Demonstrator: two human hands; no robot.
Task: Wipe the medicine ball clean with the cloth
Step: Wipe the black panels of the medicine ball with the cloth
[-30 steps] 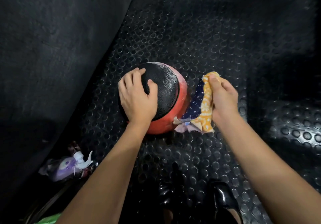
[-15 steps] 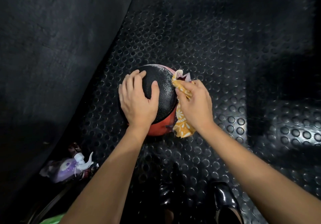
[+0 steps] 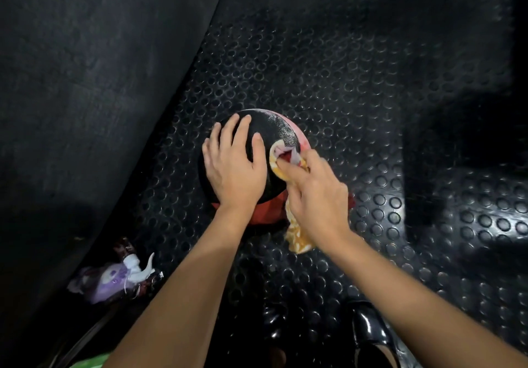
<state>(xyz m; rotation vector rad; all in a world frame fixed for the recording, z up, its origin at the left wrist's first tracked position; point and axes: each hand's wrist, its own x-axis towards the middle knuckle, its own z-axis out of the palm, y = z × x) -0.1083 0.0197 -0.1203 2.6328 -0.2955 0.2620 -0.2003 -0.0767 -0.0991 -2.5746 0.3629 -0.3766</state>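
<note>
From six o'clock we reach both forearms up the studded floor mat (image 3: 357, 87) to the medicine ball (image 3: 274, 127) resting on it at centre. Our left hand (image 3: 233, 167) lies flat on the ball's black top at nine o'clock, fingers spread. Our right hand (image 3: 317, 199), at four o'clock, presses the yellow cloth (image 3: 297, 236) against the ball with fingers bunched on it.

- Left hand (image 3: 233, 167) rests flat on medicine ball (image 3: 274, 130), fingers spread.
- Right hand (image 3: 317, 196) presses cloth (image 3: 297, 239) against ball's right side.
- Studded floor mat (image 3: 371, 110) beneath.
</note>
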